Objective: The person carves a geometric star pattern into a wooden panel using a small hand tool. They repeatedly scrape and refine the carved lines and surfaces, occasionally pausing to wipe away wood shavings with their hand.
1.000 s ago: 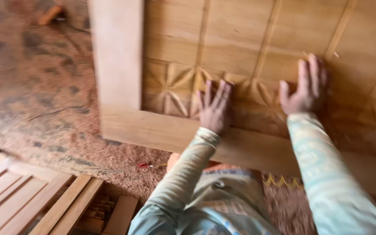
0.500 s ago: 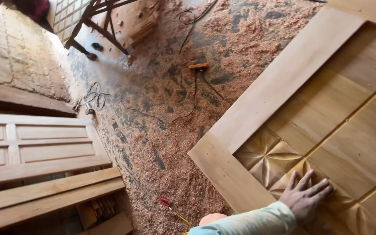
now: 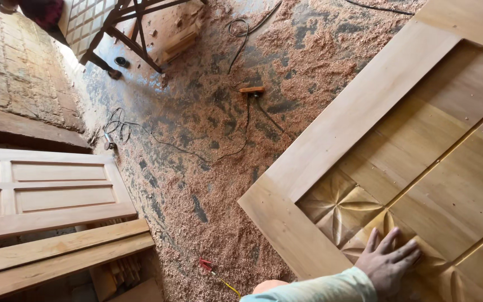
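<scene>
Door (image 3: 420,140), broad, stiff and surely heavy, lies under the flat, spread left hand (image 3: 388,262) at five o'clock; lift by its frame edges.

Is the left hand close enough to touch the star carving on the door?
Probably yes. The left hand lies flat on the wooden door, right beside the star carving, with bare wood and nothing between them.

I see a honey-tan wooden door (image 3: 398,140) with carved star-petal squares (image 3: 339,208). My sleeve (image 3: 320,288) is pale mint green. Reddish-brown sawdust (image 3: 208,184) covers the dark floor.
</scene>
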